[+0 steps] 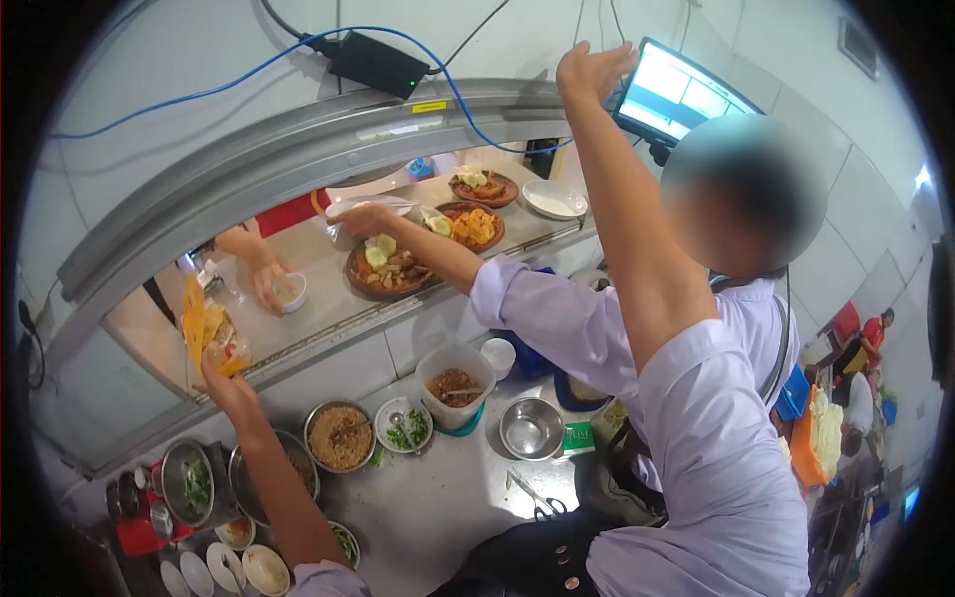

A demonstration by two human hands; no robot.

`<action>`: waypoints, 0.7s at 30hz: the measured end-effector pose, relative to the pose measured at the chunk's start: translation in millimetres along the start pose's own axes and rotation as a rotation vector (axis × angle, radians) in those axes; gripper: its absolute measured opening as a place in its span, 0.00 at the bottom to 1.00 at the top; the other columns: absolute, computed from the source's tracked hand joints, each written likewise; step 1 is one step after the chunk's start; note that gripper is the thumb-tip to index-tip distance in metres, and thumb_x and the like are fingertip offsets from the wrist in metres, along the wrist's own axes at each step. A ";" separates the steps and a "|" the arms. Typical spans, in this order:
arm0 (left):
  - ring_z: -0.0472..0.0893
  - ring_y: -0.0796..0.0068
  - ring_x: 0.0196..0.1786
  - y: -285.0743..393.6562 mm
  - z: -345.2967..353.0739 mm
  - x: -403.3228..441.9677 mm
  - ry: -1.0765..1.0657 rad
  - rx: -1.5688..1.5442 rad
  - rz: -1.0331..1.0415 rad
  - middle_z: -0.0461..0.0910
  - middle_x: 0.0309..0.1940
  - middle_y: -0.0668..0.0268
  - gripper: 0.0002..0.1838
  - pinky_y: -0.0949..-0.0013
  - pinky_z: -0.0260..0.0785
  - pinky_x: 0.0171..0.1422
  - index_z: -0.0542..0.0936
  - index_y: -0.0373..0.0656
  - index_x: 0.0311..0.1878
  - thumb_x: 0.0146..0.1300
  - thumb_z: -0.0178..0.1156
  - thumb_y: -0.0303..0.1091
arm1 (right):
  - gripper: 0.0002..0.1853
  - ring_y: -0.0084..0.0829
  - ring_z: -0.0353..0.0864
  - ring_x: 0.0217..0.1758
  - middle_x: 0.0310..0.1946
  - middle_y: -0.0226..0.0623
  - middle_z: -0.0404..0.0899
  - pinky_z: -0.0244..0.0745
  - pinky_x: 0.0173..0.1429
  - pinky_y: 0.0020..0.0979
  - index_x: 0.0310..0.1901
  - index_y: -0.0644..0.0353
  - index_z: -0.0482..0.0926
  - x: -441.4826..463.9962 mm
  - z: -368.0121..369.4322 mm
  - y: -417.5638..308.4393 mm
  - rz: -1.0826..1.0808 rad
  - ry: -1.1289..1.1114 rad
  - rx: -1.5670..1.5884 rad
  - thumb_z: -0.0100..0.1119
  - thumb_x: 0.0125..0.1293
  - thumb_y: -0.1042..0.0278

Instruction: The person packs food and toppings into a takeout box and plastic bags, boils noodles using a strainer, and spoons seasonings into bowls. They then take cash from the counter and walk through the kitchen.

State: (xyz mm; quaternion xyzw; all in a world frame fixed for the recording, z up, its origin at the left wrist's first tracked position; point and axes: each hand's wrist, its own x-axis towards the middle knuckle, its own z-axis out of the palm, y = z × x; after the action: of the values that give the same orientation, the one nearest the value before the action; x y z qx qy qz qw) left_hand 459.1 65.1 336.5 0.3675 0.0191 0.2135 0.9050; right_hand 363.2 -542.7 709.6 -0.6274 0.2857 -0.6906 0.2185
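My left hand [231, 394] is closed on the lower edge of a yellow wrapper [199, 323] at the serving window. Beside the wrapper is a clear bag with something red and pale in it. My right hand [594, 72] is raised high beside the lit monitor [681, 92], fingers stretched out, holding nothing. Between my arms, a co-worker's hand [368, 219] reaches over the ledge and touches a white plate. Below that hand, a brown plate [383, 291] bears chopped food and pale green slices.
Another person's hand [267, 284] touches a white cup [291, 293] beyond the window. The co-worker stands close on my right. On the steel counter [438, 517] are a bowl of brown crumbs [339, 436], a tub [455, 370], an empty steel bowl [531, 429] and scissors [542, 505].
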 end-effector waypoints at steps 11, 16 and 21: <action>0.54 0.57 0.89 -25.0 -19.9 -11.5 0.064 0.370 0.120 0.33 0.90 0.50 0.36 0.51 0.59 0.88 0.55 0.43 0.88 0.83 0.57 0.34 | 0.40 0.69 0.76 0.72 0.85 0.64 0.32 0.84 0.67 0.57 0.77 0.78 0.46 140.4 -39.8 60.4 0.272 0.087 -0.199 0.53 0.82 0.56; 0.60 0.57 0.86 -8.2 13.1 -30.8 0.202 0.267 0.052 0.48 0.88 0.50 0.56 0.52 0.58 0.88 0.30 0.44 0.90 0.79 0.63 0.40 | 0.42 0.68 0.82 0.67 0.87 0.64 0.33 0.85 0.65 0.55 0.80 0.78 0.44 161.2 -41.2 90.4 0.179 0.053 -0.187 0.50 0.84 0.52; 0.63 0.57 0.84 -6.1 14.8 -31.5 0.200 0.217 0.044 0.52 0.86 0.50 0.54 0.52 0.58 0.88 0.33 0.44 0.90 0.80 0.63 0.38 | 0.43 0.67 0.81 0.68 0.87 0.63 0.32 0.82 0.68 0.56 0.81 0.78 0.47 156.9 -40.8 84.1 0.286 0.045 -0.267 0.48 0.84 0.47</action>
State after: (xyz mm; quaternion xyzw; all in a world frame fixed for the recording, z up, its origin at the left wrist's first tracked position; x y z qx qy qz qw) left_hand 435.6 38.9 339.4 0.4403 0.1242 0.2655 0.8487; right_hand 299.5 -703.8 767.8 -0.5884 0.4656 -0.6224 0.2229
